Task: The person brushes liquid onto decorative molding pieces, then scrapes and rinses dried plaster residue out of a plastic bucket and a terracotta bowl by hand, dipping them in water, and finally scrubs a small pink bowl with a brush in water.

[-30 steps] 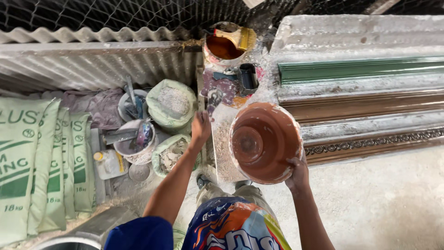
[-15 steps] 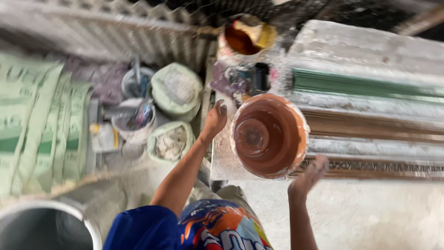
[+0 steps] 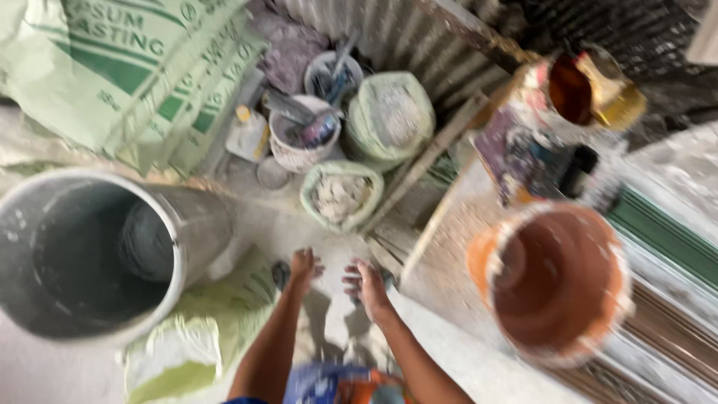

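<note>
Left hand (image 3: 303, 267): empty, fingers loosely spread, hanging just left of the right hand.
Right hand (image 3: 366, 284): empty, open, well left of the orange bucket (image 3: 557, 280).
Open plaster bag (image 3: 340, 196): just above the hands.

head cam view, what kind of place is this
Probably a plaster-casting workshop or yard. Green sacks of powder lie stacked by a corrugated metal wall, open bags of white powder and a plaster-crusted orange bucket stand about, and both hands hang empty.
</note>
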Motion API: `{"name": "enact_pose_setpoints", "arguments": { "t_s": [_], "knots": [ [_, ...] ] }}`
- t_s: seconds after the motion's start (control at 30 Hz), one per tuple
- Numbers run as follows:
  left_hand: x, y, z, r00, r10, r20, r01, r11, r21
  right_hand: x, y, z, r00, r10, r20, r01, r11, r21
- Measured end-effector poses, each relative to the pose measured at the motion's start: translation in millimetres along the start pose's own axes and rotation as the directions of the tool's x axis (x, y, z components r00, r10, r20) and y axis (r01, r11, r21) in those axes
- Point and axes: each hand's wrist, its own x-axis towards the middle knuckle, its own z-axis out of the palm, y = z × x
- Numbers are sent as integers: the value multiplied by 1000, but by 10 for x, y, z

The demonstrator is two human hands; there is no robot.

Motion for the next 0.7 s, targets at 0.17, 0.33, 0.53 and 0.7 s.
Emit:
{"name": "enact_pose_setpoints", "arguments": {
  "t_s": [0.17,0.33,0.53,0.7],
  "knots": [
    [896,491,-68,999,37,31,-41,989,145,1285,121,327,870,252,-424,-183,963,197],
    [1910,669,8,877,479,41,-480,874,72,2297,7,373,806,259,-533,-261,963,73],
    [2544,506,170,926,355,125,-375,901,219,2832,201,139,800,-127,-586,-66,953,-297],
    [2371,-84,-87,727,681,89,-675,685,275,2466,834,31,719,-27,-695,-206,946,-250]
  ]
}}
